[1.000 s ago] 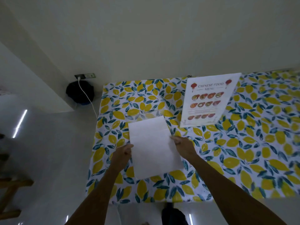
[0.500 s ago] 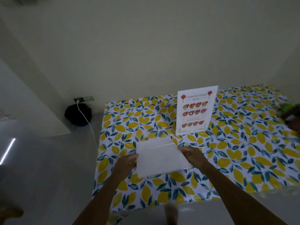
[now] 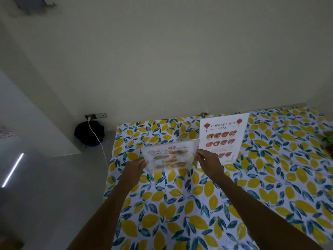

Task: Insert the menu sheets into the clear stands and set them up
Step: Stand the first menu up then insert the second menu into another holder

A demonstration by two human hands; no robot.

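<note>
Both hands are up over the table (image 3: 180, 222), and between them is a clear stand (image 3: 169, 156) with a printed menu sheet showing through it, food pictures visible though blurred. The left hand (image 3: 134, 168) pinches the stand's left edge, fingers closed on it; the right hand (image 3: 207, 162) grips the right edge the same way. The stand is tilted, lifted above the lemon-print tablecloth (image 3: 270, 186), over the left part of the table toward its far edge. Just beside it on the right, partly behind the right hand, a second stand (image 3: 224, 130) stands upright near the far edge, its sheet reading "Chinese Food Menu". Off the table's left edge, a dark round object (image 3: 86, 133) sits on the floor against the wall, a white cable (image 3: 98, 141) running from it up to a wall socket (image 3: 96, 116).
</note>
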